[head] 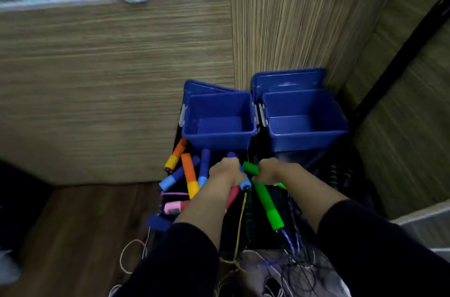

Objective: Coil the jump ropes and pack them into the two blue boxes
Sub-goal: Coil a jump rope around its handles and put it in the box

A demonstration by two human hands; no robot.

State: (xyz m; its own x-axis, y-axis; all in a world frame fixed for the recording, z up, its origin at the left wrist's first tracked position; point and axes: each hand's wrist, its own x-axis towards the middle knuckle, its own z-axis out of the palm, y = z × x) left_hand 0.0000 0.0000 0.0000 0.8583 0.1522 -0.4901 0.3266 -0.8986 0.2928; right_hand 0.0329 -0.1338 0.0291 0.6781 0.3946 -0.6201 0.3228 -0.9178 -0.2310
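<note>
A: Since both blue boxes are still bare inside, I think the packing has not begun. The left blue box (pixel 219 121) and the right blue box (pixel 304 119) sit side by side at the far end of a dark table (pixel 267 235), with their lids (pixel 289 80) standing up behind them, so the tops are open for dropping things in.

B: What are the hands doing?

A: The left hand (pixel 225 172) is curled round a blue handle (pixel 239 172). A thin yellow cord (pixel 239 226) hangs down from that handle. The right hand (pixel 269 171) is curled round a green handle (pixel 250 167). A second green handle (pixel 267 204) lies just below it, with a purple cord (pixel 288 240) coming out of its end.

B: Why hold the handles first?

A: I think it is the easy way to start. If you hold the fat ends, the long cord hangs free and you can wind it up.

B: Where are the other ropes?

A: In a heap just in front of the left box. I see orange handles (pixel 188 170), more blue handles (pixel 204 165) and pink handles (pixel 174 206). Their cords spill off the near edge of the table in a tangle (pixel 292 270).

B: Could that go wrong?

A: Maybe. The cords look mixed up, so pulling one rope might drag another along. The picture is a bit blurry, so I cannot tell which cord goes with which handle.
</note>
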